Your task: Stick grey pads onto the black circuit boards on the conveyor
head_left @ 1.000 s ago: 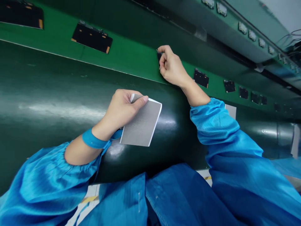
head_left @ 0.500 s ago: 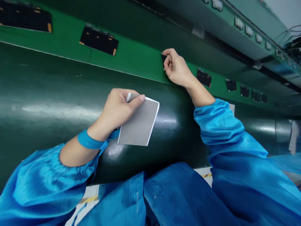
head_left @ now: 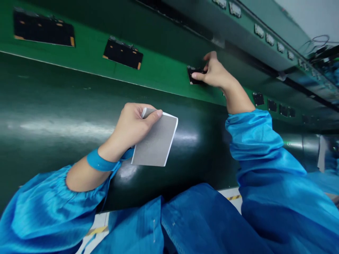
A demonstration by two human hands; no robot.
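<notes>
Black board [head_left: 195, 70] on green strip [head_left: 164, 76], right hand [head_left: 215, 72] over its right part. Right grip: thumb on board's face, forefinger raised clear of thumb; cannot tell if other fingers pinch board. Left hand [head_left: 135, 121] pinches grey white-edged sheet [head_left: 156, 144] at upper edge, nearer body. Two boards [head_left: 122, 53] lie leftward on strip. Blue band [head_left: 98, 161] around left wrist.

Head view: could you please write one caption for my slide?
Left hand holding a grey, white-edged sheet; right hand at a black board on a green strip.
</notes>
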